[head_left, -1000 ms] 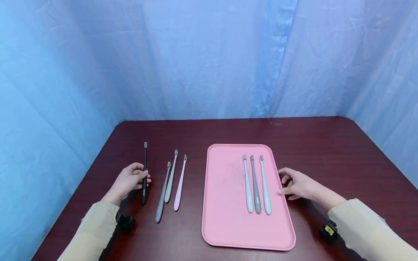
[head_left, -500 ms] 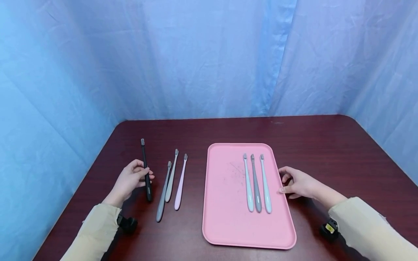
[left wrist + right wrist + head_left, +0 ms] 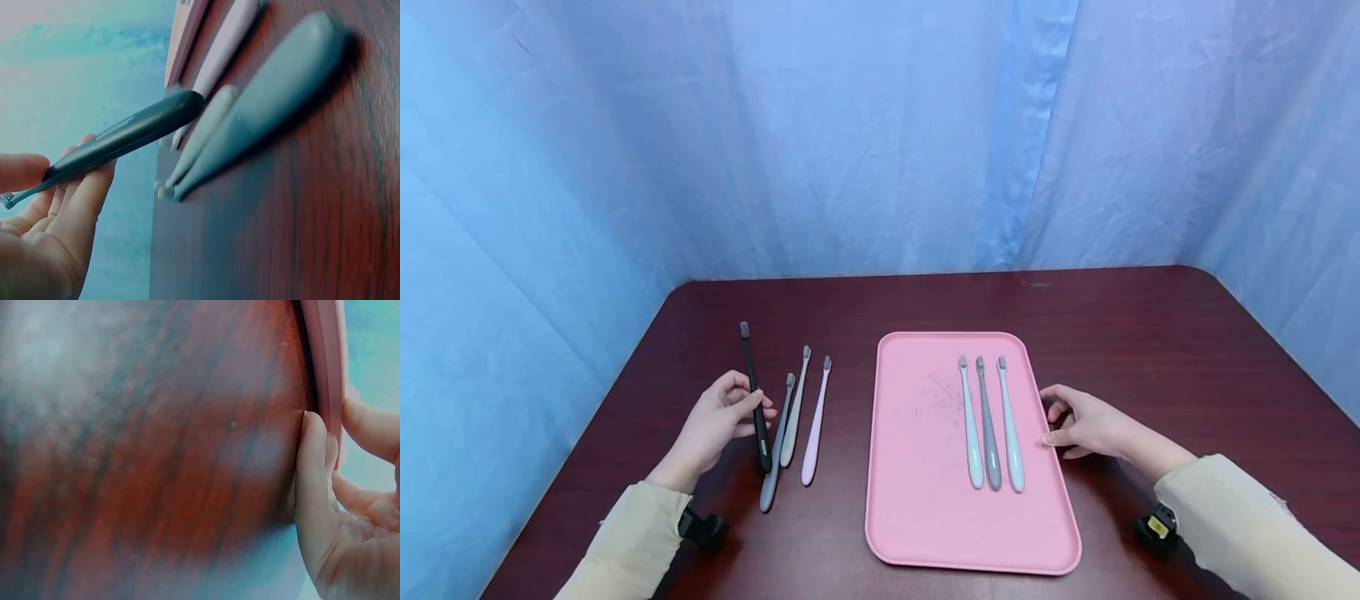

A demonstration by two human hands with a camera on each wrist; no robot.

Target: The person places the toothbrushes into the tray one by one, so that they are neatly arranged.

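Since one second ago the black toothbrush (image 3: 755, 397) has moved right with the left hand (image 3: 718, 422), from well left of the loose brushes to just beside them; head tilted away, handle end now over the dark grey toothbrush (image 3: 775, 450). Left-hand fingers (image 3: 75, 206) are curled round the mid-handle against the thumb; the left wrist view shows the brush lifted off the tabletop (image 3: 1150, 333). Right hand (image 3: 1086, 423) unchanged: fingers relaxed and loosely bent, tips resting against the right rim of the pink tray (image 3: 917, 517), gripping nothing. Three toothbrushes (image 3: 990, 423) lie side by side on the tray's right half; a light grey toothbrush (image 3: 793, 412) and a pink toothbrush (image 3: 815, 425) lie on the tabletop left of the tray. Judged step: carrying the black brush toward the tray. Next move likely calls for clearing the three loose brushes and the tray rim, then laying it parallel, left of the row.
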